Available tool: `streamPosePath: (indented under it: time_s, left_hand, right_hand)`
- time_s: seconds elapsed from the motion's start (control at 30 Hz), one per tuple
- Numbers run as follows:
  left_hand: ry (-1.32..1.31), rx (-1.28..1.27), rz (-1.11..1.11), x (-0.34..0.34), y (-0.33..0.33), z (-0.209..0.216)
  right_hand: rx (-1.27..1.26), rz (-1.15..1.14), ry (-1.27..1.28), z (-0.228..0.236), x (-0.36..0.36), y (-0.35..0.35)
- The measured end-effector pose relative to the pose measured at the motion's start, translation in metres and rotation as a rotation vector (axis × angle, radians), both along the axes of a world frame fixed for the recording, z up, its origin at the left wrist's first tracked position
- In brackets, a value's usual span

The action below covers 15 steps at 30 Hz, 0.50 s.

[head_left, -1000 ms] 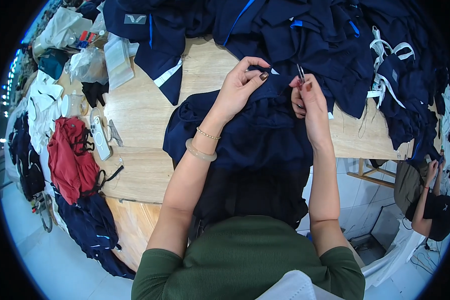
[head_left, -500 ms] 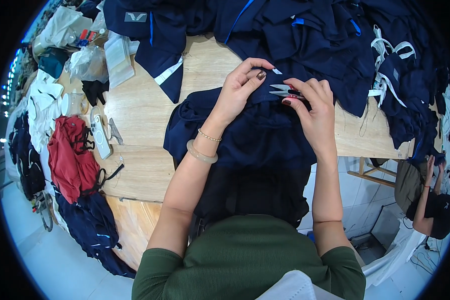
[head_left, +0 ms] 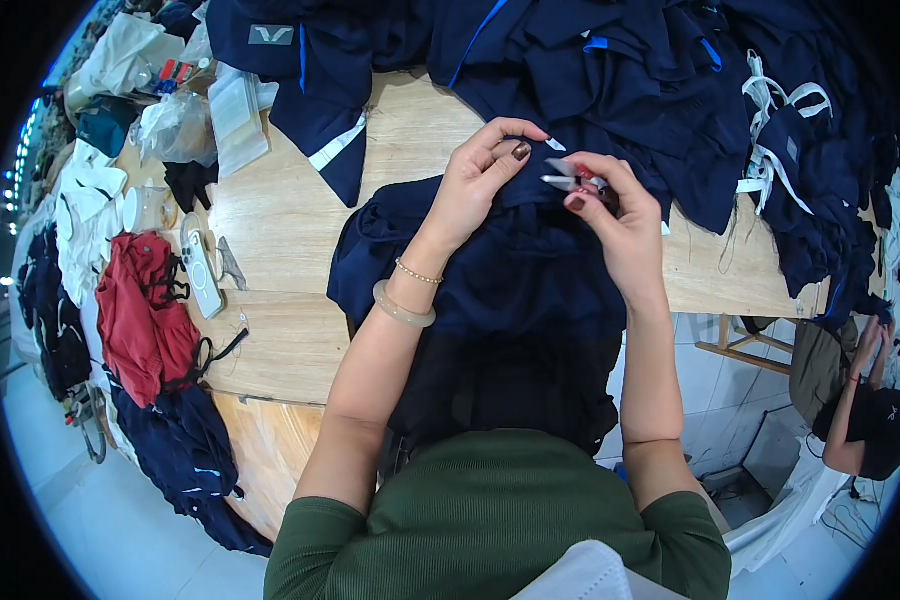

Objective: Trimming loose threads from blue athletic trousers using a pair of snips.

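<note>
A navy garment [head_left: 490,270] is spread across my lap and the table's front edge. My left hand [head_left: 475,180] is closed on the upper part of this garment, thumb and index finger pinching the cloth beside a small white label [head_left: 556,145]. In my right hand [head_left: 625,215] is a pair of thread snips [head_left: 560,184] with red on the handle. Their blades stand apart and point left over the cloth, just below the label; the upper blade is blurred. Most of the snips' handle is hidden by my fingers.
Navy garments [head_left: 610,90] are heaped along the far side of the wooden table [head_left: 280,240], with white straps [head_left: 770,170] at right. To the left lie a phone [head_left: 201,268], a red garment [head_left: 145,310] and plastic bags [head_left: 177,128]. Another person [head_left: 870,420] works at far right.
My right hand has turned and shifted slightly left, the snips' blades now wider apart. My left hand stays almost still. At far right the other person's hands have moved a little.
</note>
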<state>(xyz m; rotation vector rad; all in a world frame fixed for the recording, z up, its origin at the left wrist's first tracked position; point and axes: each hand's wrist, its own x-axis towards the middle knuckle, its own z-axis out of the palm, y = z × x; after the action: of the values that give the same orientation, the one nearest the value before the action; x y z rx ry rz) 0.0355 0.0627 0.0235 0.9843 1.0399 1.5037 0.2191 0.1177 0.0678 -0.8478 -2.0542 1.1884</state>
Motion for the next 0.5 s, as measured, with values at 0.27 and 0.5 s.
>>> streamPosePath:
  time_s: [0.27, 0.5]
  left_hand:
    - [-0.031, 0.002, 0.041, 0.001, 0.004, 0.001]
    - [-0.017, 0.03, 0.031, -0.006, -0.002, -0.005]
  right_hand:
    - [-0.635, -0.014, 0.554, -0.009, 0.013, 0.005]
    - [-0.093, -0.032, 0.186, 0.017, 0.025, 0.019]
